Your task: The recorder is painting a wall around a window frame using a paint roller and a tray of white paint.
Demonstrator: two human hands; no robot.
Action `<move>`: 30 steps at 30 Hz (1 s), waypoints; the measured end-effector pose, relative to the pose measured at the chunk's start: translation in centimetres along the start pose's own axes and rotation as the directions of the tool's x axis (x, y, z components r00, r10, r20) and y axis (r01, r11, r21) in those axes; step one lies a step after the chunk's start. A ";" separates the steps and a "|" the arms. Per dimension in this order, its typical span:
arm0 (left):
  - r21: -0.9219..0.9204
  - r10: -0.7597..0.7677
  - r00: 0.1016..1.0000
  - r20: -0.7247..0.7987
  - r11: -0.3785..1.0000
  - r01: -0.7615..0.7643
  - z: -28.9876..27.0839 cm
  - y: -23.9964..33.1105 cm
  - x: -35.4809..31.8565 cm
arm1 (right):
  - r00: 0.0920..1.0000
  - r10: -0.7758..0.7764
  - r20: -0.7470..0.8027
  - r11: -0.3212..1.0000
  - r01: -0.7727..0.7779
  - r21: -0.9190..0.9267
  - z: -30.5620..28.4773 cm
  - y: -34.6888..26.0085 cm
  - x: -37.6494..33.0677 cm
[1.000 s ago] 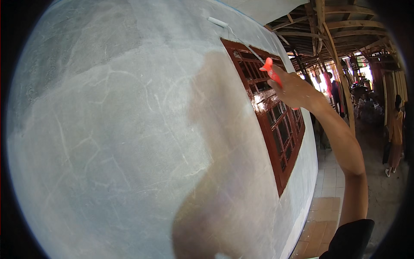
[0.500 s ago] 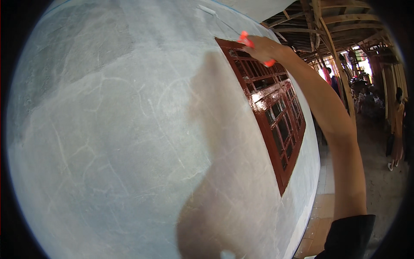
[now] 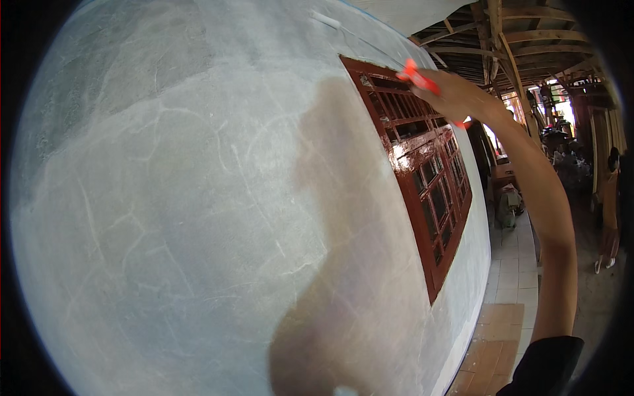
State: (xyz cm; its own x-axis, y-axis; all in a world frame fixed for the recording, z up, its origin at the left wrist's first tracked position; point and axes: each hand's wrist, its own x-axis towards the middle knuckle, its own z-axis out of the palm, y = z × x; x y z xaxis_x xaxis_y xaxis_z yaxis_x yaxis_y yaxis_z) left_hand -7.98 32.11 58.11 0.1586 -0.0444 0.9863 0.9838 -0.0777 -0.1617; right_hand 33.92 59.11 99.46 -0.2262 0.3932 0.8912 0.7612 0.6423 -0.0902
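Note:
Raised at the upper right, my right hand (image 3: pixel 459 96) is closed around the red-orange handle of a paint roller (image 3: pixel 420 78). A thin metal rod runs up and left from the handle to the pale roller sleeve (image 3: pixel 325 20), which lies against the upper part of the wall (image 3: pixel 185 198). This wall is grey-blue, patchy and marked with whitish lines. Close below the hand and rod is a glossy dark red window frame (image 3: pixel 413 214) with bars and panes. My left hand is out of the picture.
My shadow falls across the wall. Wooden roof beams (image 3: pixel 545 32) cross overhead on the right. Below them lies a walkway with light tiles (image 3: pixel 508 274) and brown sheets or tiles (image 3: pixel 492 336). A person (image 3: pixel 609 211) stands at the far right.
My right hand and the roller handle have moved right and slightly down. The roller sleeve has shifted a little to the right along the wall.

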 end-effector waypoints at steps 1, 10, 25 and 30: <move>-0.004 0.004 1.000 0.018 1.000 -0.004 0.1 -0.2 0.2 | 1.000 0.021 -0.007 1.000 -0.021 -0.019 0.5 1.4 3.4; -0.033 -0.060 0.996 0.065 0.998 0.062 -0.1 -1.0 -0.5 | 0.993 0.065 -0.099 0.997 -0.069 -0.041 3.5 3.5 13.8; -0.025 0.048 0.998 -0.041 0.998 -0.049 0.1 0.8 2.3 | 0.999 0.042 -0.025 0.997 -0.044 -0.069 -1.2 3.7 3.5; 0.011 0.130 0.991 -0.031 0.991 -0.130 0.4 -0.8 1.5 | 0.987 0.154 -0.041 0.982 -0.157 -0.102 -1.2 0.7 15.5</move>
State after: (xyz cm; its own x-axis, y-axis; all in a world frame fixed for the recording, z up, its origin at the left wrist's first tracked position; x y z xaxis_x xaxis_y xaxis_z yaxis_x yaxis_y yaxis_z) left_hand -8.48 32.49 59.70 0.2827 -0.0850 0.9554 0.9557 -0.0602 -0.2881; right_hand 31.65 64.87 113.76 -0.0812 0.4601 0.8841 0.8453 0.5017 -0.1835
